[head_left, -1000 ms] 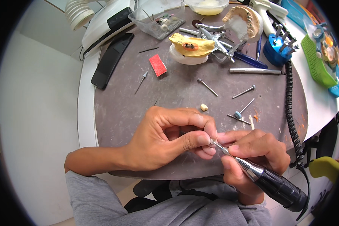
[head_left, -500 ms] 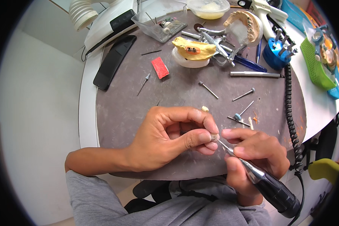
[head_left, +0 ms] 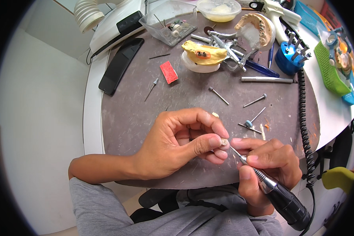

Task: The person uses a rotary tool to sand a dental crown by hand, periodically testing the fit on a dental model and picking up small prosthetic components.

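**Fine grinding at the front edge of the round mat**

The person sits close against the dark round work mat, both hands raised over its near edge. The left hand is curled almost closed, thumb and fingertips pinching a small pale piece, likely a tooth-sized dental part, though it is too small to be sure. The right hand is wrapped in a pen-like grip round a black and silver handpiece, whose thin bur meets the pale piece at the front rim of the mat.

A black coiled cord runs along the mat's right edge. Nearer the middle of the mat, just beyond the hands, lie loose burs, one with a small blue head. Farther back on the mat stands a yellow dental cast on a white base, held in a metal articulator, with a second pale cast behind it. A small red block lies left of the yellow cast. At the mat's far rim sit a clear plastic box and a bowl of pale paste. A blue bur stand sits at the mat's right rear, a green basket beyond it. Off the mat's left edge lies a black phone.
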Available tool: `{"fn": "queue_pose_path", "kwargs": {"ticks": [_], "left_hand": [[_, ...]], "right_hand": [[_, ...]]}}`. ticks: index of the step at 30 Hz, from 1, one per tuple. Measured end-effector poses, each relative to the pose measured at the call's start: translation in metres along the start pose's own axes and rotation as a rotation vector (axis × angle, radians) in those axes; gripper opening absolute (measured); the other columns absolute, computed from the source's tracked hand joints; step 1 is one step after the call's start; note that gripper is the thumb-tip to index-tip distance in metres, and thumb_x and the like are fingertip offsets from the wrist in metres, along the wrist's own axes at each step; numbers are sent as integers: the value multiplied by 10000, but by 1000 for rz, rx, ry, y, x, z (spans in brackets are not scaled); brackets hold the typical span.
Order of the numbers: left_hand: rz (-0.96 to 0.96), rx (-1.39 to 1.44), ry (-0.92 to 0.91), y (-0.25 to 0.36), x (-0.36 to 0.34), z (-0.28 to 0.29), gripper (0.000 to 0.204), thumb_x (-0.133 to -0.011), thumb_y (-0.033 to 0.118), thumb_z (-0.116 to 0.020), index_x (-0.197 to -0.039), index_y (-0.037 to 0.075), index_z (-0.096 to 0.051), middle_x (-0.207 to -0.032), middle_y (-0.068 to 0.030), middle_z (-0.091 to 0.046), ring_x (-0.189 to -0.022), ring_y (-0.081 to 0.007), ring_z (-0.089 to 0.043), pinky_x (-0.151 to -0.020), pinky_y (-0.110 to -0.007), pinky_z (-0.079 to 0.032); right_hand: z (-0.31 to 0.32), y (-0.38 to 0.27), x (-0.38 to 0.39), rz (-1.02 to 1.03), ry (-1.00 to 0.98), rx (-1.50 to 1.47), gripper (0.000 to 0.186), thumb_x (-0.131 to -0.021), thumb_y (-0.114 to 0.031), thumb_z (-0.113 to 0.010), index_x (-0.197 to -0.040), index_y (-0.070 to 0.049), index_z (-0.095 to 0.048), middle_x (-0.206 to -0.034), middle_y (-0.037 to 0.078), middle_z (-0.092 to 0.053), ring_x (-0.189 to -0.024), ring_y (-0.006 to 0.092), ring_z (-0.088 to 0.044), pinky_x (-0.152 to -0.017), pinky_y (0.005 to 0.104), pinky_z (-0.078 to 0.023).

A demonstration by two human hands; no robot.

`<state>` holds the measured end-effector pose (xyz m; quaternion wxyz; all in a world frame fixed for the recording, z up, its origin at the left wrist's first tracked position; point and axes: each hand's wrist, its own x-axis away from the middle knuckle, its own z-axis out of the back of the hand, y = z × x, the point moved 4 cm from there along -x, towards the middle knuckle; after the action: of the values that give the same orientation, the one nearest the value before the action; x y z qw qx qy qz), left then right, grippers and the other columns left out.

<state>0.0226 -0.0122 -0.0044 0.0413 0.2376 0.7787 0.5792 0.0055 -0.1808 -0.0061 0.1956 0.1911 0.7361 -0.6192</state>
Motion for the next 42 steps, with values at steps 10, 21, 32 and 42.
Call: {"fn": "queue_pose_path", "kwargs": {"ticks": [10,21,32,42], "left_hand": [[-49,-47,-17,0,0,1,100,-881,-25,-586,-973,-44,-553,-987,-162,-589,-894,-225,-663,-772,-322,-601],[-78,-63,-15,-1,2,0,83,-863,-64,-591,-938,-48,-560,-957,-176,-600,-878,-202,-651,-746,-308,-591],[-59,-25,-11,-3,3,1,87,-870,-52,-590,-948,-42,-552,-983,-178,-595,-901,-198,-645,-769,-313,-592],[-60,-36,-20,-3,2,0,86,-878,-35,-590,-950,-38,-545,-977,-175,-593,-899,-204,-648,-768,-314,-592]], "right_hand": [[-1,-1,-3,10,-55,44,194,-602,61,-734,-742,41,-601,-621,112,-616,-598,237,-676,-682,396,-602],[-4,2,-5,51,-102,147,202,-592,46,-750,-750,26,-624,-636,115,-635,-649,268,-698,-640,342,-592],[-5,1,-4,59,-120,148,204,-598,47,-748,-757,18,-624,-651,115,-642,-667,279,-701,-643,343,-592],[-7,2,-6,87,-111,162,211,-582,57,-743,-754,18,-626,-635,119,-636,-640,271,-696,-629,338,-597]]}}
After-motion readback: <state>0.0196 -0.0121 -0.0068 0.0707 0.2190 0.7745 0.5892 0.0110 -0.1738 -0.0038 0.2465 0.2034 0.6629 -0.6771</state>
